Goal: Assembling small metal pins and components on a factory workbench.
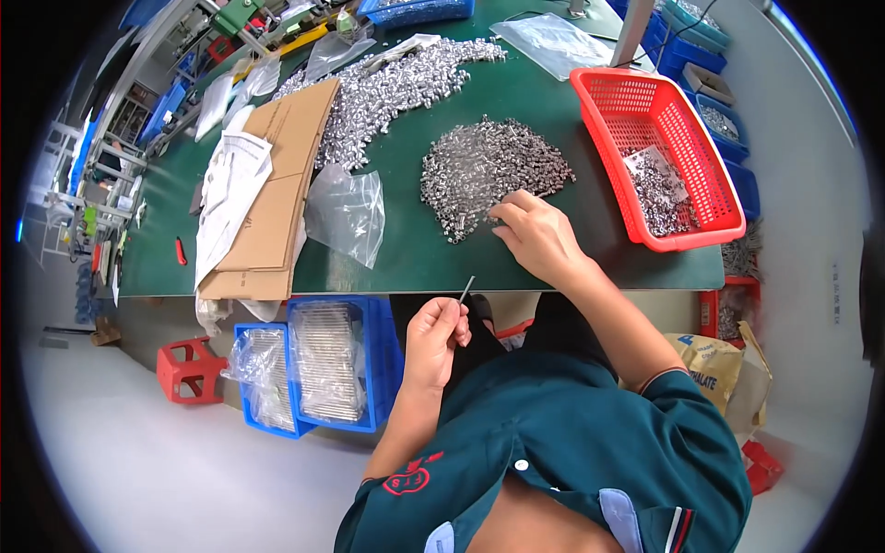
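Note:
My left hand (435, 337) is closed in front of the table's near edge. From between its thumb and fingers a thin, dark, straight rod (467, 288) points upward. On the table, my right hand (538, 237) reaches to the near side of a pile of small, shiny metal parts (493, 166). Its fingers are bent together, with their tips at the pile's edge. Whatever they pinch is too small and too hidden to make out. The single parts look like short rings or sleeves.
Right of the pile stands a red perforated basket (608, 138) with more metal parts inside. Farther back lies a larger heap of silvery parts (396, 97). Flattened cardboard (277, 175) and a clear plastic bag (347, 214) lie on the left. Blue crates (369, 369) stand below the table, near a red stool (189, 369).

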`<state>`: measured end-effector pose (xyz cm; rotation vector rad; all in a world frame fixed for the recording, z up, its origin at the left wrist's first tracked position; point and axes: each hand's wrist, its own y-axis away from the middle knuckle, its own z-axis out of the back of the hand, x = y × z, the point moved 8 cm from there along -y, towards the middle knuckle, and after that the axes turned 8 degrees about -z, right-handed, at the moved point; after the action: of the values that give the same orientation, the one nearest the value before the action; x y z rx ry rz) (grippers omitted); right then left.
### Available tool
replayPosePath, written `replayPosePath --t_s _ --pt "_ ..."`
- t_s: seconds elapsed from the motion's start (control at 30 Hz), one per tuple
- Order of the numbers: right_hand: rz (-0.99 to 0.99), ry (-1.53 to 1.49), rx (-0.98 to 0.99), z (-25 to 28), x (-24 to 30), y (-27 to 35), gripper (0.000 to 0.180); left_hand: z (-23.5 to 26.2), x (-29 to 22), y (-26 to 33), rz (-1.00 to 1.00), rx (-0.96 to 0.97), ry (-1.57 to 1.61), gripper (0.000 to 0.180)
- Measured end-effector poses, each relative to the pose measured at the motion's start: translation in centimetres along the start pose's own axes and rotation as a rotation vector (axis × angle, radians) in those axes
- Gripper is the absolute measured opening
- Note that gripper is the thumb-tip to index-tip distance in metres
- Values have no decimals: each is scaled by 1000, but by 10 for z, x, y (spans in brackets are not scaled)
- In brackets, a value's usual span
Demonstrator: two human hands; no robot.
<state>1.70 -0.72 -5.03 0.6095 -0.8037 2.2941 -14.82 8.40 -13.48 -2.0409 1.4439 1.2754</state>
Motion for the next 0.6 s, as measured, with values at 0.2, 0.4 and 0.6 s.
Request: replayPosePath --t_s 0.2,0.4,0.6 --pt "31 138 31 -17 4 -6 17 3 0 0 2 17 -12 17" --pt "53 154 60 -21 6 -6 13 8 2 -2 -3 12 -8 17" --pt "90 82 34 -9 3 10 14 8 6 -4 4 26 -20 18"
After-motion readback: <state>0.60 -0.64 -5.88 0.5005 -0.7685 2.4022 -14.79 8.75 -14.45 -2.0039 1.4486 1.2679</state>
